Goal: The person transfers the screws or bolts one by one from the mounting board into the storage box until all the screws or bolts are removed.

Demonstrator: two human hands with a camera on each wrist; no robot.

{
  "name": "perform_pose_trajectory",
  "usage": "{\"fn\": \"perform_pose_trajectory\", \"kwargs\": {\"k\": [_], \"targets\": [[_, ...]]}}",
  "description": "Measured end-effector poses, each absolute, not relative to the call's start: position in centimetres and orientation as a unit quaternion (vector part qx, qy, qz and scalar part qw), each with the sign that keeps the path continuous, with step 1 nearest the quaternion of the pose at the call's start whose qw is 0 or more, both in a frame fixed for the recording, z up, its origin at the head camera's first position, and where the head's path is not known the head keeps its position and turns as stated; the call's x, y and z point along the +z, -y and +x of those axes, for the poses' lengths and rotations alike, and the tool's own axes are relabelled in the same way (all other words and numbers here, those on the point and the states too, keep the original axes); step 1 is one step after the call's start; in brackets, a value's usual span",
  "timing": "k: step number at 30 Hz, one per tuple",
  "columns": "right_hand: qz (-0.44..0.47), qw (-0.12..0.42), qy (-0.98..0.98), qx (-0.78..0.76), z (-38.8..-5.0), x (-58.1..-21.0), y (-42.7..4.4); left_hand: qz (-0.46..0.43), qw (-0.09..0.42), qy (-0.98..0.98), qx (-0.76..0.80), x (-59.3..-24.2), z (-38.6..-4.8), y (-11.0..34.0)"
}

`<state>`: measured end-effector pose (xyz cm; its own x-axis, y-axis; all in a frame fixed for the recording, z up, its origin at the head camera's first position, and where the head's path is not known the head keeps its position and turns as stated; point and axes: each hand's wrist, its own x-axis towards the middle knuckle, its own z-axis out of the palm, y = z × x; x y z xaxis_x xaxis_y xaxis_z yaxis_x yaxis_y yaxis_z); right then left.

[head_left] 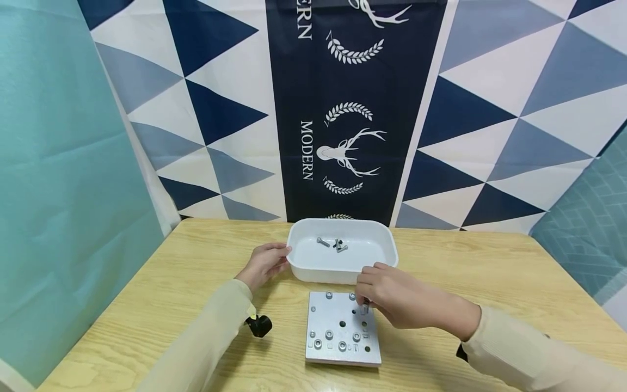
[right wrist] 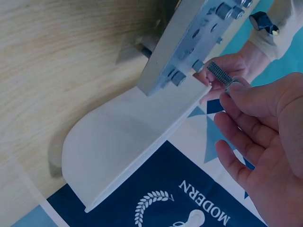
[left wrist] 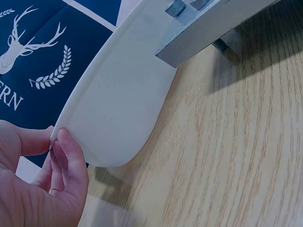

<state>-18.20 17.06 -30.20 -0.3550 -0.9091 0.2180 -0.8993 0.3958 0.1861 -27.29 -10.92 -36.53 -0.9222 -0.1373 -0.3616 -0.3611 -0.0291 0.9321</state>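
A white plastic tray stands at the back of the table, holding several loose screws. My left hand pinches its left rim between thumb and fingers, as the left wrist view shows. In front of the tray is a silver metal plate with holes and several socket-head bolts set in it. My right hand is over the plate's far right corner. Between thumb and index finger it pinches a threaded bolt by the head, the thread pointing toward the plate's face. The right hand partly covers that corner in the head view.
Under the plate a bolt end sticks out. Black wrist devices are strapped at the sleeves. The wooden table meets a patterned backdrop behind the tray, and a teal cloth hangs at the left.
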Motion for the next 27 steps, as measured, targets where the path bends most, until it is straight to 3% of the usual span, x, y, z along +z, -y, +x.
{"fn": "perform_pose_trajectory", "kwargs": {"k": [12, 27], "targets": [[0.543, 0.165, 0.823, -0.009, -19.3, -29.6, -16.9, -0.184, 0.081, -0.690, 0.695, -36.7, -27.5, 10.8], [0.537, 0.142, 0.831, -0.016, -20.7, -29.3, -16.7, -0.188, 0.085, -0.695, 0.689, -36.6, -27.5, 10.9]]}}
